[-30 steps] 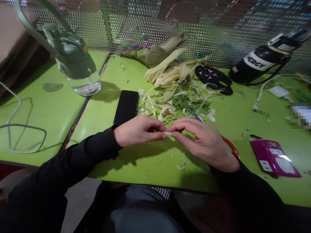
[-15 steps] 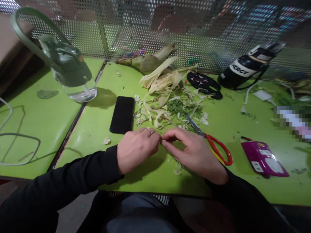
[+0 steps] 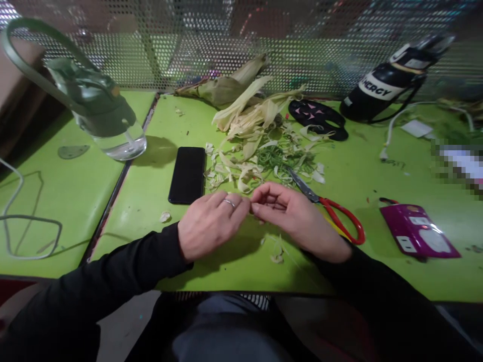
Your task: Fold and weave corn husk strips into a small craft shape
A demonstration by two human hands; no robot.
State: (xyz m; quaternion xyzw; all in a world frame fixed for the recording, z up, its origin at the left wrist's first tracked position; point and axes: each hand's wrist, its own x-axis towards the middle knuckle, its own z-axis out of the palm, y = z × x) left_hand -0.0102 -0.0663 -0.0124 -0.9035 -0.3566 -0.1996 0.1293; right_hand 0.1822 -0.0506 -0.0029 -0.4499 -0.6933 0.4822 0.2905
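My left hand and my right hand meet fingertip to fingertip over the green table, both with fingers curled in a pinch. What they pinch between them is hidden or too small to name. A ring shows on my left hand. Just beyond the hands lies a heap of pale corn husk strips and green shreds. Red-handled scissors lie right of my right hand, blades pointing at the heap. A black phone lies face up beside my left hand.
A clear water bottle with a green lid stands at the left. A purple power strip, a black bottle, a dark mask and white cables lie at the right. Perforated metal mesh walls the back.
The pale husk piece seen between my fingertips a second ago no longer shows. My left hand has rolled knuckles up, showing the ring. The view shifted, uncovering the scissors.
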